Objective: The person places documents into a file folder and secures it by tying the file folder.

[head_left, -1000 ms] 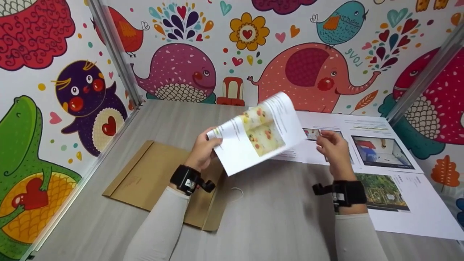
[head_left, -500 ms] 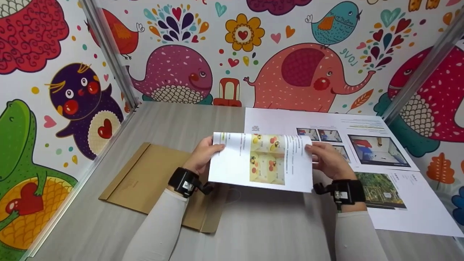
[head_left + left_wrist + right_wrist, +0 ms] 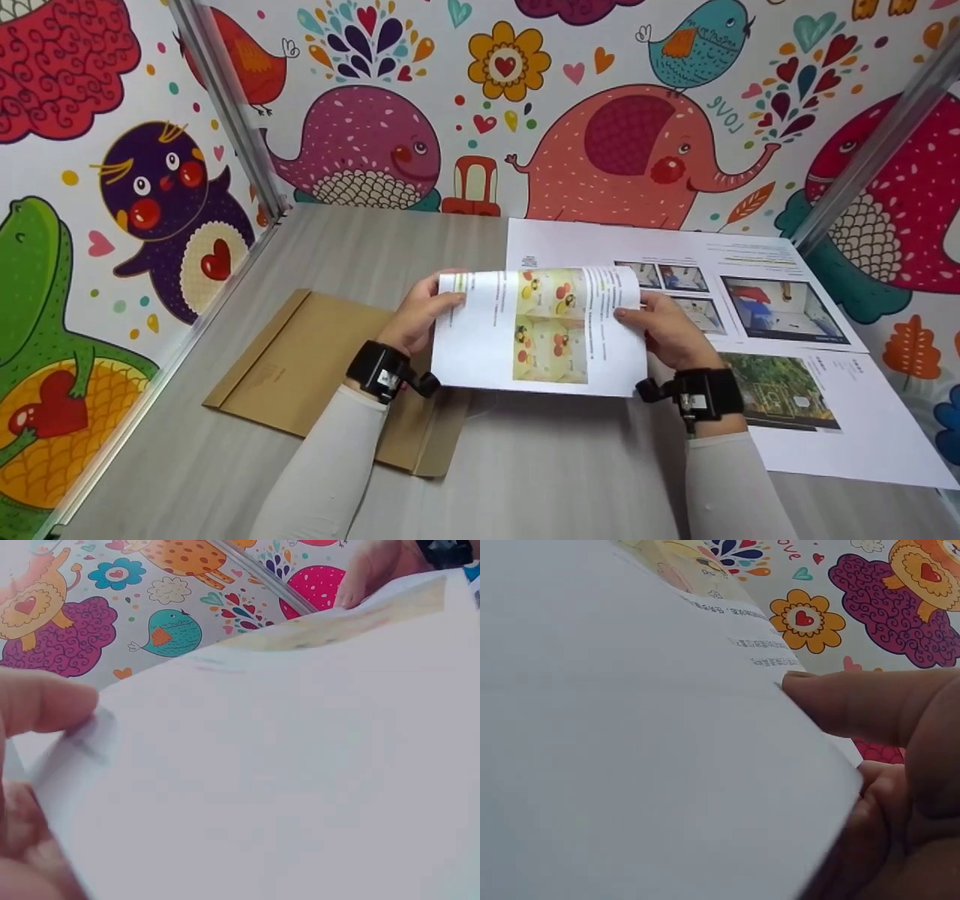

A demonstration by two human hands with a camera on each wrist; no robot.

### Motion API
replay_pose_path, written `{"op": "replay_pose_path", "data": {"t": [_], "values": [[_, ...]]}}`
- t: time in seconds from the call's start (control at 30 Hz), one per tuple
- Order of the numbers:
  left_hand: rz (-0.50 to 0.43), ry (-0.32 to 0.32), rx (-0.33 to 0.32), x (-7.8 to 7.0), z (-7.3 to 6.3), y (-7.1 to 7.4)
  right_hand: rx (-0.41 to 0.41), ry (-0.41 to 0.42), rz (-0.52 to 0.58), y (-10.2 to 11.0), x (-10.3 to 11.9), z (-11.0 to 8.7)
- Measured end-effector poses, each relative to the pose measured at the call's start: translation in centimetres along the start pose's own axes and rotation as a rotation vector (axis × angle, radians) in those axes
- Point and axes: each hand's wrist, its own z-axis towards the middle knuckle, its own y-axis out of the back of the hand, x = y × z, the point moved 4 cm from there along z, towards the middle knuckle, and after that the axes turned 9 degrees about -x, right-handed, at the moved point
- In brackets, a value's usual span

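Observation:
A white printed sheet of paper, with a block of yellowish pictures and lines of text, is held up above the table between both hands. At its left edge my left hand pinches it, thumb on the near face and fingers behind. My right hand pinches the opposite edge in the same way. In the left wrist view the paper fills most of the picture, its top edge curving. The right wrist view has my right thumb lying over the paper's edge.
A flat brown cardboard folder or envelope lies on the grey table at the left, partly under my left forearm. Printed sheets with photos lie spread at the right. Walls with cartoon animals enclose the table's back and sides.
The paper was tilted in my left hand alone a second ago. My right hand has come in and taken its right edge, and the paper is now level, facing me.

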Motion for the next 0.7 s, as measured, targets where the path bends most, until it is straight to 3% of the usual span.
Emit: {"op": "replay_pose_path", "data": {"t": [0.17,0.33,0.43,0.57,0.7], "values": [[0.078,0.042,-0.087,0.6,0.3,0.5,0.015,0.017,-0.036,0.0,-0.4,0.3],[0.306,0.123,-0.225,1.3,0.6,1.1,0.025,0.025,-0.058,0.3,-1.0,0.4],[0.442,0.147,-0.289,1.1,0.4,1.3,0.015,0.028,-0.08,0.6,-1.1,0.5],[0.684,0.064,-0.31,-0.1,-1.0,1.5,0.001,0.029,-0.125,0.8,-1.1,0.5],[0.924,-0.046,-0.239,-0.8,-3.3,1.2,-0.008,0.032,-0.143,1.1,-0.6,0.3]]}}
